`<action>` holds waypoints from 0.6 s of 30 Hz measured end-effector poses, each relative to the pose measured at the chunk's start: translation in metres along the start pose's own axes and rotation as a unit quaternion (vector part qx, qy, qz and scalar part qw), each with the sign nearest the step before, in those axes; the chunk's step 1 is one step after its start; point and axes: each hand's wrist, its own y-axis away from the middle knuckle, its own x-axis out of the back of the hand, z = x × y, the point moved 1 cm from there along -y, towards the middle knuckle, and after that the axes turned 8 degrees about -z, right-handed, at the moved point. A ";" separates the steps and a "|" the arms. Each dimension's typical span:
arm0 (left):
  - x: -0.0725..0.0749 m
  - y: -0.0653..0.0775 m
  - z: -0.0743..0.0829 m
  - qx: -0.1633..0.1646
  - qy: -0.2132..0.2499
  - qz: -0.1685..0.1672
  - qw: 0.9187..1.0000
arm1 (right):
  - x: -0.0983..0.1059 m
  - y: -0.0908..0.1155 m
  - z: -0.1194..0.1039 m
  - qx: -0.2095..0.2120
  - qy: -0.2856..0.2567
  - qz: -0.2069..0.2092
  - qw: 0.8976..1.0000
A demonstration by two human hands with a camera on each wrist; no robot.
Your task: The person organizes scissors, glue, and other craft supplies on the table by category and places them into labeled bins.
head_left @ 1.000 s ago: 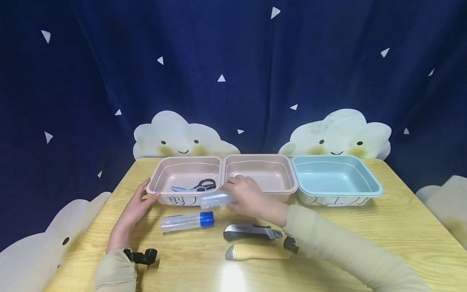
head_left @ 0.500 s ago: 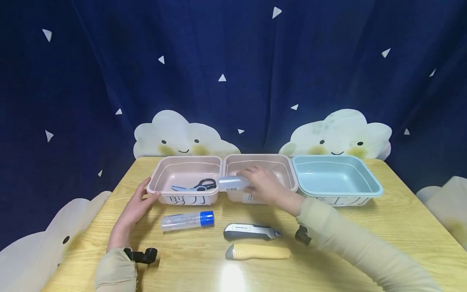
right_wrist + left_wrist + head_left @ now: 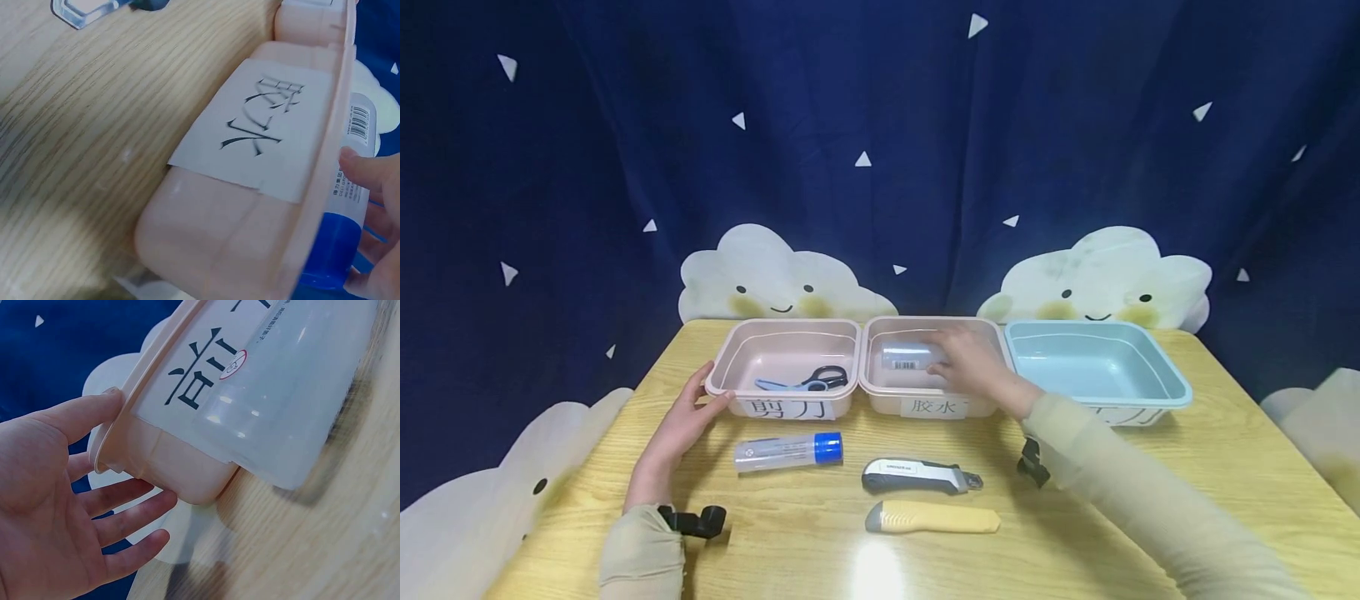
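Observation:
My right hand (image 3: 972, 360) holds a clear glue bottle (image 3: 901, 356) inside the middle pink bin (image 3: 951, 392). In the right wrist view the thumb lies on the bottle's printed side, above its blue cap (image 3: 332, 250), and the other fingers are partly hidden behind it. My left hand (image 3: 679, 427) rests at the near left corner of the left pink bin (image 3: 724, 367). Its thumb touches the rim, while its other fingers spread fairly straight along the side, as the left wrist view shows. Scissors (image 3: 812, 382) with black and light blue handles lie in that bin.
A second glue bottle (image 3: 775, 454) with a blue cap lies before the left bin. A grey-and-black utility knife (image 3: 917, 477) and a yellow utility knife (image 3: 936, 517) lie on the wooden table (image 3: 797, 567). At the right stands a light blue bin (image 3: 1097, 396); a dark blue curtain (image 3: 880, 100) hangs behind.
My right hand has carried the glue bottle rightward and back, from over the left bin's front edge into the middle bin. My left hand stays at its corner.

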 end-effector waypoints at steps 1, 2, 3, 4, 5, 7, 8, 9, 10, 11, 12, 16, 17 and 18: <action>0.000 0.000 0.000 -0.001 -0.001 0.000 1.000 | -0.002 0.000 0.003 -0.002 0.007 -0.002 1.000; -0.001 -0.001 0.000 -0.003 -0.002 -0.001 1.000 | -0.003 -0.001 0.005 -0.006 0.016 -0.004 1.000; -0.001 -0.001 0.000 -0.005 -0.003 -0.002 1.000 | -0.005 -0.001 0.008 -0.009 0.030 -0.003 1.000; -0.001 -0.001 0.001 -0.006 -0.004 -0.002 1.000 | -0.006 -0.002 0.011 -0.013 0.038 -0.003 0.999; -0.001 -0.001 0.001 -0.006 -0.003 -0.002 1.000 | -0.008 -0.004 0.013 -0.018 0.047 -0.002 0.999; -0.002 -0.002 0.002 -0.007 -0.002 -0.003 1.000 | -0.011 -0.006 0.018 -0.029 0.064 0.001 0.998; -0.002 -0.002 0.002 -0.007 -0.001 -0.004 1.000 | -0.012 -0.007 0.021 -0.036 0.071 0.000 0.997; -0.002 -0.002 0.002 -0.007 0.000 -0.003 1.000 | -0.014 -0.008 0.023 -0.041 0.073 0.000 0.996; -0.002 -0.002 0.002 -0.007 0.002 -0.004 1.000 | -0.015 -0.009 0.025 -0.046 0.072 -0.002 0.996; -0.002 -0.003 0.002 -0.006 0.003 -0.002 1.000 | -0.017 -0.010 0.027 -0.049 0.072 -0.002 0.996; -0.002 -0.003 0.002 -0.006 0.004 -0.002 1.000 | -0.018 -0.011 0.028 -0.053 0.068 -0.004 0.996; -0.001 -0.002 0.001 -0.003 0.007 -0.002 1.000 | -0.028 -0.016 0.032 -0.080 0.017 -0.021 0.996; -0.001 -0.001 0.001 -0.002 0.008 -0.001 1.000 | -0.030 -0.017 0.032 -0.090 0.002 -0.028 0.996; 0.000 -0.001 0.002 -0.003 0.009 -0.002 1.000 | -0.031 -0.018 0.034 -0.101 -0.011 -0.034 0.994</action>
